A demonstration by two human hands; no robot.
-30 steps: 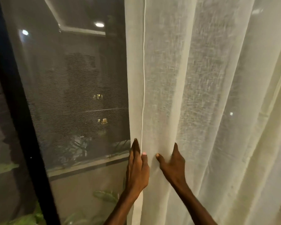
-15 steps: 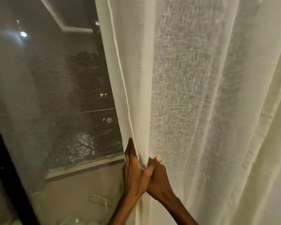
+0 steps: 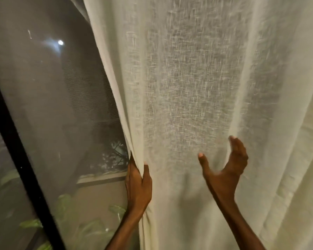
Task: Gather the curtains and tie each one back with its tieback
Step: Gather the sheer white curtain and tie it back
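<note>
A sheer cream curtain [image 3: 184, 91] fills the middle and right of the view, hanging in soft vertical folds. My left hand [image 3: 138, 184] grips the curtain's gathered left edge, thumb in front and fingers wrapped behind the cloth. My right hand [image 3: 226, 166] is spread wide in front of the fabric farther right, thumb out to the left and fingers pointing up against a fold. It holds nothing. No tieback is in view.
To the left is a dark window with a mesh screen [image 3: 65, 98] and a black frame bar [image 3: 23, 159] slanting down. Green plant leaves [image 3: 67, 210] and a ledge show outside, low down. A ceiling light [image 3: 60, 42] is reflected in the glass.
My right hand let go beside the left hand and swung out to the right with its fingers spread. My left hand kept its hold on the gathered edge, which has shifted right.
</note>
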